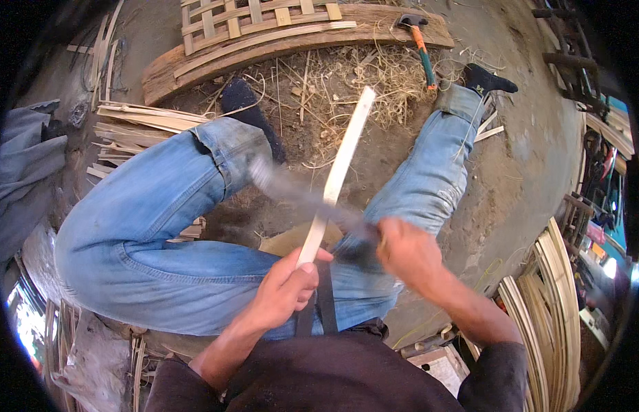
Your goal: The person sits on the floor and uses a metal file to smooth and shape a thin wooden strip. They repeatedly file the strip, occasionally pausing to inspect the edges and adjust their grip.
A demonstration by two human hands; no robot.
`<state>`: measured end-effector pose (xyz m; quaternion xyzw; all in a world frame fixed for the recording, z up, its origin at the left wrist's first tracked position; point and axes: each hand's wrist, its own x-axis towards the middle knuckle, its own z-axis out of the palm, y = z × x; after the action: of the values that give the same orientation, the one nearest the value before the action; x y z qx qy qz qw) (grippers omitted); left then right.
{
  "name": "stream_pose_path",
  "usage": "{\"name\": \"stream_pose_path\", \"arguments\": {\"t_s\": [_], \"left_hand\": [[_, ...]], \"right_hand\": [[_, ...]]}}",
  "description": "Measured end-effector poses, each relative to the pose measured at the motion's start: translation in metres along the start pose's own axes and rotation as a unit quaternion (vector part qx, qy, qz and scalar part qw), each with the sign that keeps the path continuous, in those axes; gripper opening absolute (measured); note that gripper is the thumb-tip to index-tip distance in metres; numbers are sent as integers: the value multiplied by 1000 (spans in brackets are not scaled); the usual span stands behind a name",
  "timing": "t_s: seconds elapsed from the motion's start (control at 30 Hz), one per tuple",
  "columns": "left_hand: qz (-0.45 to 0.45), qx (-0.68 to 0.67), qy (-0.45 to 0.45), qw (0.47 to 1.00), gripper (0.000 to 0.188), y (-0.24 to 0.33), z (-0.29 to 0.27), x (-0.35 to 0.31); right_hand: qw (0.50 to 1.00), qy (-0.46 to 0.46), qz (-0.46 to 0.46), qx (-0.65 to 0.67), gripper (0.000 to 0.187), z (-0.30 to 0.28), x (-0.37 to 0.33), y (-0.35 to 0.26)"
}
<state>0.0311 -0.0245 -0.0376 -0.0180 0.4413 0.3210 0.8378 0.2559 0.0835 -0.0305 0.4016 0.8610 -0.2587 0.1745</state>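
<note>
A pale, flat strip of split wood or bamboo (348,145) slants up and away from my lap. Closed round its near end is my left hand (289,287), thumb along the strip. My right hand (408,254) grips the handle of a knife (312,200) with a long, broad blade. Motion smears the blade, which crosses the strip above my left hand; whether it touches the wood I cannot tell. Both hands are over my lap, between my spread legs in blue jeans (175,268).
Beyond my feet lies a thick wooden plank (292,49) bearing a woven slat lattice (250,19) and a hammer (421,51). Shavings (374,82) litter the ground before it. Strips are piled at left (137,130), and bundled strips (549,316) stand at right.
</note>
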Motion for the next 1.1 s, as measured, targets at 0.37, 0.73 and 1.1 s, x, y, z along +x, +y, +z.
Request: {"name": "stream_pose_path", "arguments": {"t_s": [0.37,0.73,1.1], "left_hand": [[-3,-42,-11,999,27,0,3,-7],[-49,-142,-59,987,30,3,-4,-17],[-61,-14,-79,995,31,-15,2,-20]], "right_hand": [[998,49,25,27,27,4,8,10],[998,60,-6,23,27,-8,1,19],[767,155,170,599,34,2,41,23]]}}
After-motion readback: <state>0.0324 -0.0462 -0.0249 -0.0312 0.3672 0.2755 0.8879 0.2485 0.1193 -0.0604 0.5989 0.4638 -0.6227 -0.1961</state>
